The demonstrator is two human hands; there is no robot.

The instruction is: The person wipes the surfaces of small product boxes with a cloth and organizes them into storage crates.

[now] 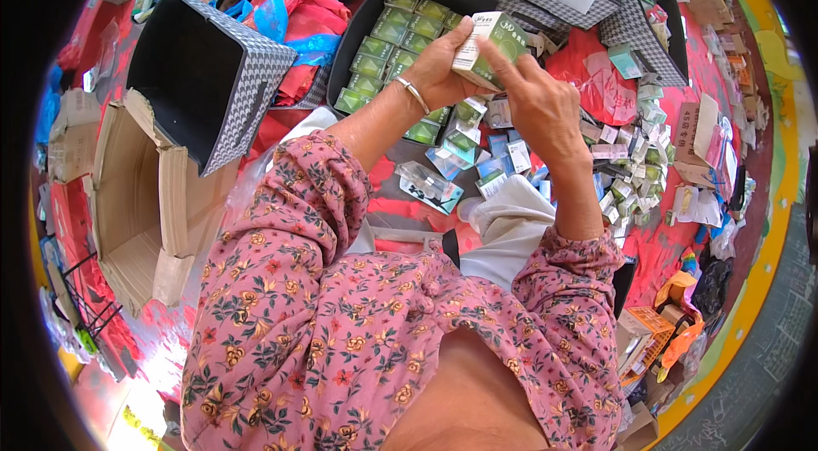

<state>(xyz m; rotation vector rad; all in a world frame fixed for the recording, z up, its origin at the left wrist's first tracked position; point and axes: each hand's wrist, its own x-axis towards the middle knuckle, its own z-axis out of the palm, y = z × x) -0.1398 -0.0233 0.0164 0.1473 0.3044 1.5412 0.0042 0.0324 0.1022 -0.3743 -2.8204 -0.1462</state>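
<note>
Head view: black tray point(358, 21) holds rows of green packets point(388, 38). Loose green, blue and white packets point(635, 174) lie scattered to the right on red cloth point(660, 251). Open cardboard box point(136, 195) at left. Green-white box point(492, 46) held above tray; left hand point(439, 68) fingers grip its left side, right hand point(532, 97) fingers pinch its lower edge.

I get bright, even daylight across the whole scene, colours vivid and shadows soft and short. A pale glare washes out the lower left corner. The fisheye bends straight edges hard toward the rim, and a black vignette rings the view. The centre is sharp; the outer clutter smears slightly.
</note>
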